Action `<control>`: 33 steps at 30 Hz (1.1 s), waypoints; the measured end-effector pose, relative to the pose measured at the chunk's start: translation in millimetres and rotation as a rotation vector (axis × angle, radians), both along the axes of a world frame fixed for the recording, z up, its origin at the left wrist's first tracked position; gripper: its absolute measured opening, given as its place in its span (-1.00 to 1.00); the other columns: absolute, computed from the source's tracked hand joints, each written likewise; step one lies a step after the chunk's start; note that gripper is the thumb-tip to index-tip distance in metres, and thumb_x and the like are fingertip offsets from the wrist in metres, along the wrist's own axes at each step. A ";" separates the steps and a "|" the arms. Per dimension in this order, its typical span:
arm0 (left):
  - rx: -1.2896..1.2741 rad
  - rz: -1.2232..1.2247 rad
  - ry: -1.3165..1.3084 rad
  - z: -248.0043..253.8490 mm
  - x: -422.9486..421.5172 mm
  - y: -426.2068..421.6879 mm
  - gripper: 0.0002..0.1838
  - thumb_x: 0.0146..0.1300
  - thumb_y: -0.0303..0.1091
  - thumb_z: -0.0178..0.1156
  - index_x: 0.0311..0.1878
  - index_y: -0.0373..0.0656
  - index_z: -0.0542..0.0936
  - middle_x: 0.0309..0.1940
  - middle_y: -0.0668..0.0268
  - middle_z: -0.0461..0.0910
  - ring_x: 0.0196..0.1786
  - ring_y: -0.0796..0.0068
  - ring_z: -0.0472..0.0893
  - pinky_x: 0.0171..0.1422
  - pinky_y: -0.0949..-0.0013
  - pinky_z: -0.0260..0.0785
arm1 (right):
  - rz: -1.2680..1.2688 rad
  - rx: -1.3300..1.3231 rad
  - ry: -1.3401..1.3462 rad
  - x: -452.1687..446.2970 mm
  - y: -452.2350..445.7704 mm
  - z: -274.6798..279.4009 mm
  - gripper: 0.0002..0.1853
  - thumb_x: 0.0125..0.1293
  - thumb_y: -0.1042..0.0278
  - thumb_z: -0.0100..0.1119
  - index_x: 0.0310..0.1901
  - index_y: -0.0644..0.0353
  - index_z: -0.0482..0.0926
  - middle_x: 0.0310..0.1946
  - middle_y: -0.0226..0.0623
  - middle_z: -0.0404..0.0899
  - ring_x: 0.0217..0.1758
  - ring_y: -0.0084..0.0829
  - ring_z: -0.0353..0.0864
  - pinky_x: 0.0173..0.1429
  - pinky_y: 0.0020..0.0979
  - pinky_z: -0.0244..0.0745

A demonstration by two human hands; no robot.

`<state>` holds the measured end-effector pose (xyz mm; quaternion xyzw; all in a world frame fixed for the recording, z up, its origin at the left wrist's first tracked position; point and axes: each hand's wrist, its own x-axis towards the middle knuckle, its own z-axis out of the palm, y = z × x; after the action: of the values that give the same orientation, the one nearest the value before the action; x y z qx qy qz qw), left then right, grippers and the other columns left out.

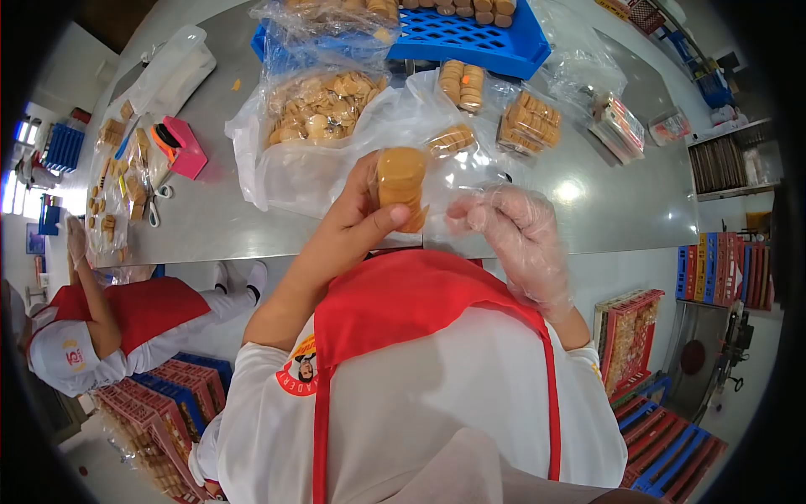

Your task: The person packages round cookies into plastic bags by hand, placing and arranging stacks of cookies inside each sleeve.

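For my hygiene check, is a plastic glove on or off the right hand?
On: the clear, wrinkled glove covers the right hand to the wrist.

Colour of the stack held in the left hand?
The held stack is golden tan; head view.

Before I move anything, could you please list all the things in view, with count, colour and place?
Worktable: 1, metallic grey, ahead
Biscuit stack: 1, tan, centre, at the near edge
Bag of loose biscuits: 1, clear, tan contents, beyond the stack
Biscuit packs: at least 3, tan, right of the bag
Labelled packs: at least 2, red and white, far right
Plastic crate: 1, blue, far side
Scissors: at least 1 pair, white-handled, left
Plastic container: 1, clear, far left
Stacked crates: many, red and blue, both sides
Co-worker: 1, white and red clothing, left
Apron: 1, red, on the wearer
Left hand: 1, bare, holding the stack
Right hand: 1, clear-gloved, beside the stack
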<state>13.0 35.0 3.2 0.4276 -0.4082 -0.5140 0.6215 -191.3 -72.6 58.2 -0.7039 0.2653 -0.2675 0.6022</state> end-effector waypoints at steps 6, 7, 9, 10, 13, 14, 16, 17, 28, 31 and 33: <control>0.011 0.147 -0.013 5.6 0.2 4.5 -0.31 0.42 -0.30 0.21 0.49 -0.27 0.14 0.28 0.25 0.37 0.32 0.46 0.38 0.41 0.31 0.23 | -0.108 -0.398 -0.107 -1.6 -17.7 -8.6 -0.76 0.35 0.60 0.11 -0.01 0.26 0.69 0.10 -0.18 0.52 0.14 -0.36 0.52 0.15 -0.38 0.47; -0.020 0.178 -0.040 9.5 -1.8 3.8 -0.32 0.42 -0.29 0.21 0.48 -0.27 0.15 0.27 0.25 0.38 0.31 0.46 0.38 0.41 0.32 0.23 | -0.098 -0.458 -0.045 -1.5 -20.1 -4.5 -0.73 0.34 0.58 0.12 0.03 0.25 0.68 0.12 -0.18 0.50 0.18 -0.35 0.49 0.19 -0.37 0.46; -0.065 0.235 -0.078 11.5 -7.0 3.0 -0.33 0.42 -0.29 0.21 0.48 -0.26 0.17 0.25 0.25 0.40 0.30 0.47 0.39 0.41 0.34 0.22 | -0.031 -0.314 -0.028 -0.7 -19.0 -2.4 -0.67 0.34 0.55 0.14 0.11 0.20 0.66 0.13 -0.18 0.47 0.22 -0.33 0.46 0.23 -0.35 0.45; -0.079 0.257 -0.089 10.0 -10.3 2.9 -0.34 0.42 -0.29 0.21 0.47 -0.25 0.17 0.24 0.24 0.41 0.30 0.48 0.39 0.41 0.35 0.22 | 0.023 -0.111 -0.074 2.6 -13.9 -4.3 -0.65 0.34 0.54 0.15 0.15 0.17 0.65 0.11 -0.18 0.48 0.23 -0.32 0.45 0.23 -0.34 0.45; -0.131 0.249 -0.155 4.5 -13.7 0.0 -0.40 0.43 -0.30 0.20 0.44 -0.25 0.23 0.23 0.22 0.43 0.28 0.50 0.40 0.40 0.36 0.23 | 0.025 -0.289 0.027 9.0 -11.5 -7.2 -0.62 0.32 0.50 0.19 0.17 0.12 0.65 0.08 -0.17 0.48 0.18 -0.31 0.49 0.17 -0.35 0.50; -0.143 0.236 -0.182 1.4 -13.6 -0.1 -0.42 0.43 -0.31 0.19 0.42 -0.25 0.26 0.23 0.21 0.43 0.28 0.50 0.40 0.39 0.35 0.23 | 0.000 -0.471 0.105 10.4 -10.8 -7.7 -0.62 0.32 0.49 0.20 0.17 0.11 0.65 0.08 -0.17 0.47 0.16 -0.30 0.52 0.14 -0.36 0.53; -0.121 0.255 -0.029 -7.9 -10.6 -2.1 -0.49 0.45 -0.32 0.18 0.37 -0.27 0.33 0.20 0.22 0.46 0.25 0.51 0.43 0.36 0.36 0.26 | 0.027 -0.302 0.054 14.0 -6.4 -5.5 -0.62 0.28 0.49 0.24 0.15 0.09 0.67 0.03 -0.18 0.49 0.08 -0.29 0.56 0.08 -0.37 0.55; -0.108 0.266 0.046 -10.0 -9.5 -2.6 -0.53 0.46 -0.33 0.18 0.35 -0.28 0.37 0.19 0.22 0.48 0.24 0.52 0.44 0.35 0.36 0.28 | 0.041 -0.216 0.027 14.7 -5.1 -5.0 -0.61 0.26 0.49 0.26 0.14 0.08 0.68 0.01 -0.19 0.50 0.05 -0.28 0.58 0.05 -0.37 0.57; -0.094 0.394 0.101 -10.8 -16.8 -8.7 -0.70 0.43 -0.35 0.23 0.07 -0.39 0.64 -0.02 0.20 0.62 0.04 0.52 0.56 0.26 0.43 0.33 | -0.111 -0.546 -0.042 23.5 -7.9 -25.2 -0.62 0.11 0.37 0.49 0.02 0.11 0.74 -0.22 -0.32 0.52 -0.15 -0.37 0.57 -0.05 -0.40 0.52; -0.099 0.420 0.096 -11.4 -16.1 -10.5 -0.74 0.40 -0.37 0.26 -0.02 -0.42 0.69 -0.09 0.20 0.62 -0.01 0.50 0.56 0.28 0.40 0.33 | -0.102 -0.500 -0.056 26.3 -8.7 -33.1 -0.63 0.12 0.30 0.51 0.00 0.11 0.75 -0.22 -0.34 0.50 -0.15 -0.38 0.55 -0.06 -0.40 0.50; -0.114 0.430 0.122 -11.6 -16.0 -11.4 -0.76 0.39 -0.39 0.27 -0.08 -0.42 0.70 -0.15 0.21 0.61 -0.05 0.50 0.56 0.30 0.38 0.33 | -0.101 -0.506 -0.038 26.3 -10.6 -37.0 -0.63 0.13 0.27 0.52 -0.01 0.11 0.75 -0.21 -0.35 0.49 -0.14 -0.39 0.55 -0.06 -0.40 0.50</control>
<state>-3.0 23.6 -8.4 0.4371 -0.2977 -0.3709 0.7634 -165.0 -83.2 21.3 -0.8129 0.2134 -0.3679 0.3978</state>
